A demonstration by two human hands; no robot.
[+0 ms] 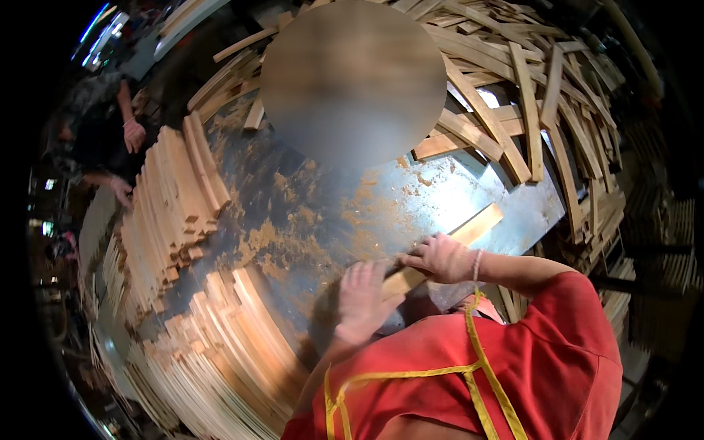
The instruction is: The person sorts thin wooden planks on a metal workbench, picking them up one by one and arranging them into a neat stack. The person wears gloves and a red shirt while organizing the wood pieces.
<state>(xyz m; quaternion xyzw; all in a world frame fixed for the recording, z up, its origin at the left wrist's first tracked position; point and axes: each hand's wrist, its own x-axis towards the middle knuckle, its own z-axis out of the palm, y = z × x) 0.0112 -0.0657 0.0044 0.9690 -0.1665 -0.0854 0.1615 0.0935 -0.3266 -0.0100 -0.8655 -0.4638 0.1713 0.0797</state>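
A pale wooden slat (480,222) lies slantwise over the near right part of a metal table (323,242). My right hand (447,258) is closed around its middle, fingers curled over the wood. My left hand (363,301) is at the slat's near end, its fingers stretched out and its thumb apart. That hand is slightly blurred, and whether it presses on the slat I cannot tell. Sawdust (271,238) is scattered over the tabletop beyond both hands.
Neat rows of stacked slats (220,337) stand at the near left, with another stack (172,191) farther off. Loose slats (524,110) lie crisscrossed at the far right. A co-worker's hand (132,136) shows at the far left. A blurred disc hides the table's far middle.
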